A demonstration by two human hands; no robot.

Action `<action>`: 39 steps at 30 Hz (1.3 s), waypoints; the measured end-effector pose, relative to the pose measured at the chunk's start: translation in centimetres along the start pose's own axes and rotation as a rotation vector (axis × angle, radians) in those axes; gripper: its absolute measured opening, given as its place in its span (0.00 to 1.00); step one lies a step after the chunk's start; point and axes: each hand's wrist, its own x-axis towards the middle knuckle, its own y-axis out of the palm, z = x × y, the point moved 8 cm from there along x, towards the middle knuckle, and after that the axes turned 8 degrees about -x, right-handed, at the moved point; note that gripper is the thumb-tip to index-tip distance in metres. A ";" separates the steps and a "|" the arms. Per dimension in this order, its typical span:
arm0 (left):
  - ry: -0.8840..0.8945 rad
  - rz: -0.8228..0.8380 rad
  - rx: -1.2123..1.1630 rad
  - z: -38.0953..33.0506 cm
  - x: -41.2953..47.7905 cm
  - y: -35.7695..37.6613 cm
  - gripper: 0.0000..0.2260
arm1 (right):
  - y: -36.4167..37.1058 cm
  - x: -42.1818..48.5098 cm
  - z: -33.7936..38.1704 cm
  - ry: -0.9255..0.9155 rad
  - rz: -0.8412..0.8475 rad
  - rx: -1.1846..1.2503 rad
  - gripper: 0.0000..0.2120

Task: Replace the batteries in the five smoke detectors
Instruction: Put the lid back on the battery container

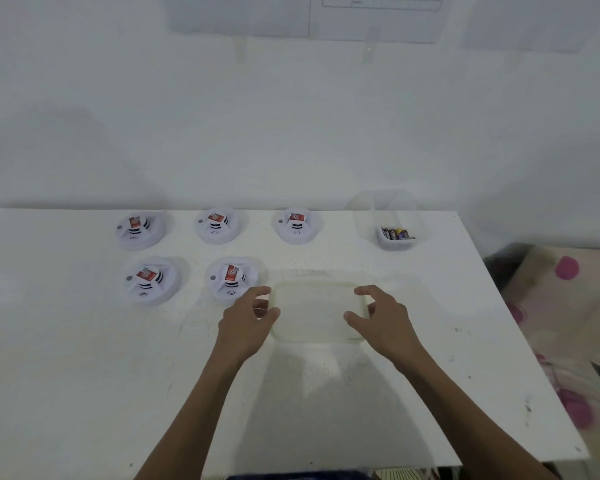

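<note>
Left hand: the left hand [248, 318] hovered at the left end of a clear tray [314, 311], thumb and fingers spread in a loose curve, gripping nothing that I could see.
Right hand: the right hand [381, 317] mirrored it at the tray's right end, fingers apart and bent over the rim; whether they touched the plastic I could not tell.
Smoke detectors: five smoke detectors [230, 280] sat on the white worktop [84, 358] beyond and to the left of the hands, three in a far row and two nearer, each with a red label on top. The nearest one lay just beside the left hand's fingers.
Batteries: a few batteries [395, 233] lay in a clear tub [385, 220], well beyond the right hand near the worktop's far right corner.
Progress: by my reckoning nothing had been opened yet; all five looked untouched.
Risk, left side: sliding the tray leftward could have nudged the nearest detector, so close did it lie.
Risk, tray: being see-through and pale against white, its edges were easy to misjudge and a grip could slip.
Risk, tub: it stood near the edge, so a careless reach might have pushed it off.
</note>
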 end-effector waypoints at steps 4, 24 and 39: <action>-0.009 0.029 0.028 -0.2 0.2 0.6 0.18 | 0.4 -0.1 0.0 0.009 0.012 0.020 0.23; -0.009 -0.099 -0.095 0.0 -1.4 -0.1 0.15 | 0.3 -1.0 -1.0 0.040 -0.092 0.062 0.28; -0.068 -0.093 0.091 -0.3 -1.2 0.5 0.14 | 1.6 -1.0 -0.7 0.101 -0.039 0.223 0.26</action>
